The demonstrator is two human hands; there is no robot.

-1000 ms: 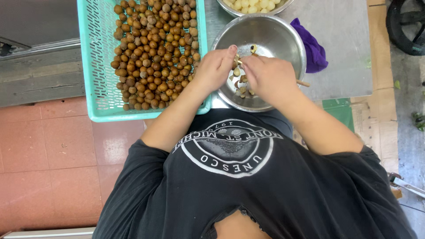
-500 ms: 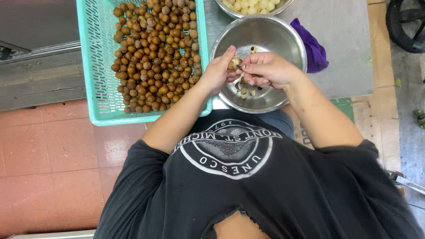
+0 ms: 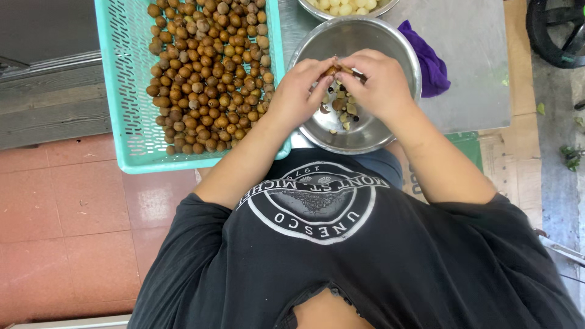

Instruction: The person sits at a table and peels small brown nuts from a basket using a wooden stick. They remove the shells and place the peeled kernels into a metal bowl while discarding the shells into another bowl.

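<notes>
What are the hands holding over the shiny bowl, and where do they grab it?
A small brown fruit, pinched at its sides between fingertips of the left hand and right hand.

Single view, head-worn camera: looks steeply down from above the wearer's own chest and forearms (dark shirt fills the lower frame). Faces forward over the counter [image 3: 469, 73], close range; steel bowl [image 3: 390, 131] near centre top, teal basket [image 3: 125, 109] at left, tiled floor [image 3: 67, 231] below.
</notes>
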